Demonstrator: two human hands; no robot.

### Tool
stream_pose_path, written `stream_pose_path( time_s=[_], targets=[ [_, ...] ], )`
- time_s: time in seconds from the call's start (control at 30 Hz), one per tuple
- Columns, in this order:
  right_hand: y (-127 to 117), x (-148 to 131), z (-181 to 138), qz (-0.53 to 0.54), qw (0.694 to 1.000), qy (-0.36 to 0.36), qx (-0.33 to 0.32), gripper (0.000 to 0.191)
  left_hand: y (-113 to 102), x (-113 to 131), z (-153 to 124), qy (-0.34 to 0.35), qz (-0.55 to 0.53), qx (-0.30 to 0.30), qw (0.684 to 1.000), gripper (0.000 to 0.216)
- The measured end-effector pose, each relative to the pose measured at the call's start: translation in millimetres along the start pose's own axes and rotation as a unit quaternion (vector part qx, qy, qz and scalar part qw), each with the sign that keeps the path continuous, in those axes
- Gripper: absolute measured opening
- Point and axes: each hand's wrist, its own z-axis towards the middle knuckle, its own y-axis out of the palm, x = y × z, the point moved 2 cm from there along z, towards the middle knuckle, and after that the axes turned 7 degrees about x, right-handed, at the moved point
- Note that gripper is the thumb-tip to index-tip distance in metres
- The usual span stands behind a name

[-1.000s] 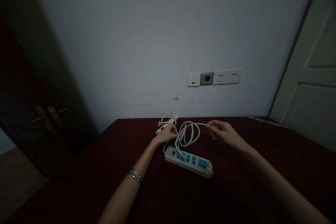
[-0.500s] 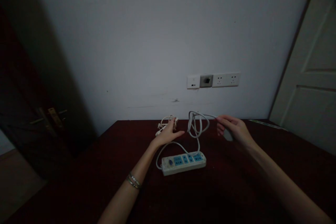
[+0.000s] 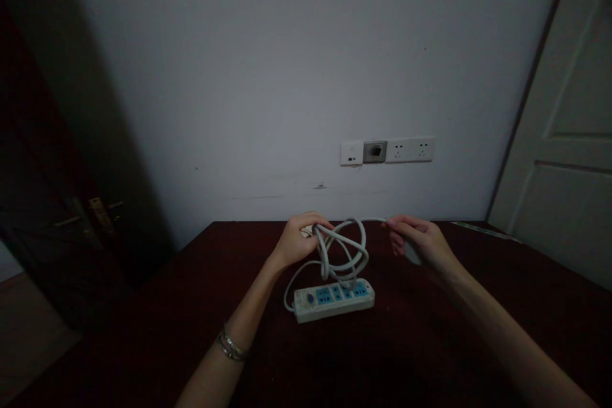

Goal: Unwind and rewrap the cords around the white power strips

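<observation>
Grips the looped white cord (image 3: 345,248) with the left hand (image 3: 296,241), fingers closed round the top of the bundle, just above and behind the power strip (image 3: 333,299). Pinches the cord's straight run with the right hand (image 3: 421,243), fingertips shut on it, up and right of the power strip; cannot tell if a plug sits under that palm. Hangs loops down to touch the power strip's top face. Leaves the power strip flat on the desk (image 3: 143,344), long axis left-right with right end slightly farther, below and between both hands, nearer the left hand. Wall sockets (image 3: 387,151) well behind the power strip.
</observation>
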Motion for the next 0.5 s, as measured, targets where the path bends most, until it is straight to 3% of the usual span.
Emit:
stream_pose_path(
  time_s=[0.13, 0.23, 0.37, 0.5],
  targets=[
    [-19, 5, 13, 0.047, 0.996, 0.005, 0.076, 0.022, -21, -16, 4, -0.076, -0.039, 0.072, 0.994, 0.005],
    [-41, 8, 25, 0.112, 0.986, 0.023, 0.121, 0.018, -37, -40, 4, -0.174, -0.08, 0.139, 0.972, 0.006],
    [-76, 8, 38, 0.212, 0.957, 0.087, 0.177, 0.003, -61, -79, -3, -0.315, -0.146, 0.261, 0.901, 0.009],
    [-115, 6, 44, 0.299, 0.917, 0.122, 0.234, 0.014, -91, -109, -15, -0.397, -0.182, 0.352, 0.828, 0.011]
  ],
)
